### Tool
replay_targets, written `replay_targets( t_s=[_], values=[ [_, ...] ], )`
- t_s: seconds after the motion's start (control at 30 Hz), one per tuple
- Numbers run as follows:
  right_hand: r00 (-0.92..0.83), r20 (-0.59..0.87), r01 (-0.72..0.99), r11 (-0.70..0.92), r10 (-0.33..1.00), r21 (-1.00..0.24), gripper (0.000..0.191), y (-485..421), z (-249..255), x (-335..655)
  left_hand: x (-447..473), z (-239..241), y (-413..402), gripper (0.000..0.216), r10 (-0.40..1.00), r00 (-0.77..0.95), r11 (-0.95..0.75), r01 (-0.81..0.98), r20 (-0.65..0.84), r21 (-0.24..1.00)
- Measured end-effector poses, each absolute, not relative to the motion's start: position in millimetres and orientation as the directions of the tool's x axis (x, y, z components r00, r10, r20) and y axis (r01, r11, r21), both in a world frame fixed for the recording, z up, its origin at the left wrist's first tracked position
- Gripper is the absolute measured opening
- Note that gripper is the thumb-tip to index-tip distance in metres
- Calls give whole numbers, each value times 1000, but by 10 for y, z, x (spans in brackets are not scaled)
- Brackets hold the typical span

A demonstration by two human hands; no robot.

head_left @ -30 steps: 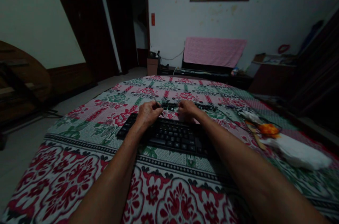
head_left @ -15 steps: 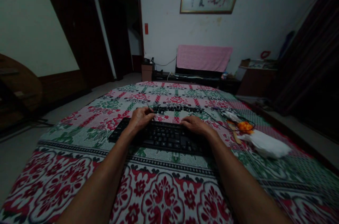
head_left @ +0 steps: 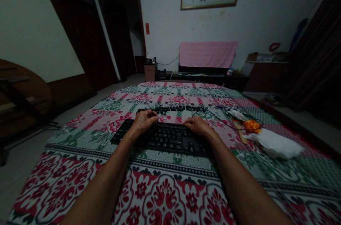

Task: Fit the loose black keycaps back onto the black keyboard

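Observation:
A black computer keyboard (head_left: 167, 138) lies across the patterned cloth in front of me. Over its back edge, left of the middle, my left hand (head_left: 144, 122) has thumb and fingers pinched together. A thin stick-like shape pokes up behind those fingers, too dark to name. My right hand (head_left: 198, 125) rests at the keyboard's back right edge, its fingers curled onto it. Beyond the keyboard, several loose black keycaps (head_left: 181, 108) lie in an uneven row. Both forearms cover parts of the keyboard's ends.
On the right lie a white plastic bag (head_left: 279, 144), an orange bundle (head_left: 252, 125), a flat wooden stick (head_left: 242, 136) and a black cable (head_left: 217, 120). The cloth (head_left: 165, 196) covers the whole table. A pink towel (head_left: 207, 54) hangs over something by the far wall.
The view has tipped down and shifted slightly. My left hand has moved a little to the right along the keyboard's back edge; my right hand stays at that edge.

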State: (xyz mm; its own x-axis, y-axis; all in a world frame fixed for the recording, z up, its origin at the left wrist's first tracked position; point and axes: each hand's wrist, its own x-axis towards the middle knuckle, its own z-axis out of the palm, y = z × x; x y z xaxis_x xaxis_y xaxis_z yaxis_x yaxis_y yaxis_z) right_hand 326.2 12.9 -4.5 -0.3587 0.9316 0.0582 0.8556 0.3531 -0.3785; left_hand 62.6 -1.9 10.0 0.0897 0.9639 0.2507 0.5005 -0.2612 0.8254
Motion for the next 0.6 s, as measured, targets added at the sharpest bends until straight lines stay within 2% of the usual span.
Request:
replay_targets(
  t_s=[0.2,0.6],
  values=[
    [-340,107,864,356,934,-357,27,115,-63,3205,622,139,-44,31,973,101,-231,455,207,860],
    [-303,240,878,368,922,-305,28,70,-136,3000,490,369,-180,36,981,193,-72,364,1,929]
  ],
)
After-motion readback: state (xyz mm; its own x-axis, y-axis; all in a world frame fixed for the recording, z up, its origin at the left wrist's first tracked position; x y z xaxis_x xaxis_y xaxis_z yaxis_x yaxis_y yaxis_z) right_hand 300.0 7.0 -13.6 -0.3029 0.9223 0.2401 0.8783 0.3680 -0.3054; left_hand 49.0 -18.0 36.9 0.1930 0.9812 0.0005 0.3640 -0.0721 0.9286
